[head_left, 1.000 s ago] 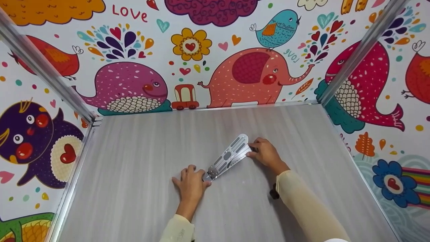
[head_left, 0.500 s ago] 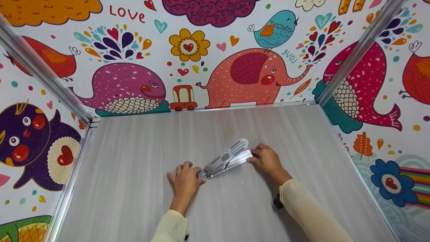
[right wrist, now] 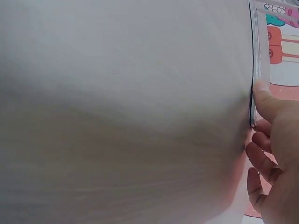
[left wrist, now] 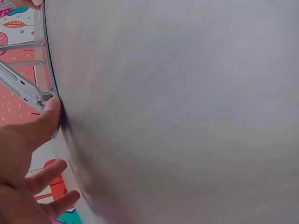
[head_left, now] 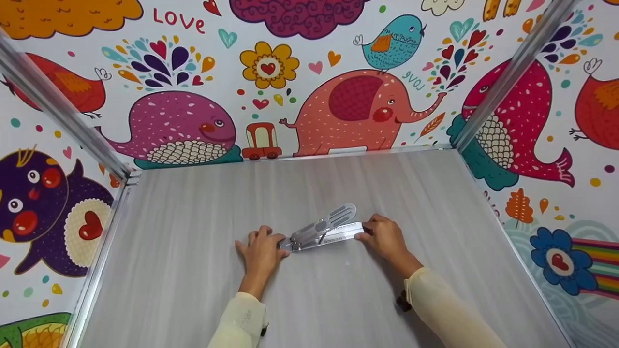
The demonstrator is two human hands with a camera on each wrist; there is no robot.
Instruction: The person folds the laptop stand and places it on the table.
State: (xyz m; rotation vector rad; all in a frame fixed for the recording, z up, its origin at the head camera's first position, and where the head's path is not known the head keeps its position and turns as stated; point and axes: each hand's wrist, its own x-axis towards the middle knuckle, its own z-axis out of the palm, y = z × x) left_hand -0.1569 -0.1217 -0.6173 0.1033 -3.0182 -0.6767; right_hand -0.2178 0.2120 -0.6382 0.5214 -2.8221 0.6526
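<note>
A folding silver metal stand (head_left: 333, 232) lies slantwise on the table in the head view. Its slotted upper plate (head_left: 344, 212) is raised at an angle over a flat lower strip, joined by a hinge at the left end. My left hand (head_left: 261, 253) pinches that hinge end between thumb and index finger, the other fingers spread. At the opposite end, my right hand (head_left: 387, 239) grips the lower strip between thumb and fingers. In the left wrist view the thumb of my left hand (left wrist: 28, 154) presses beside the stand's hinge. The right wrist view shows my right hand (right wrist: 280, 135) holding the strip's end.
The grey wood-grain table (head_left: 193, 203) is bordered by metal rails (head_left: 94, 280). Behind and at both sides stand walls (head_left: 271, 29) printed with cartoon animals. Metal posts (head_left: 512, 77) rise at the back corners.
The stand has turned clockwise, its lower strip now closer to level across the table. My left hand has shifted left and slightly away, my right hand a little nearer.
</note>
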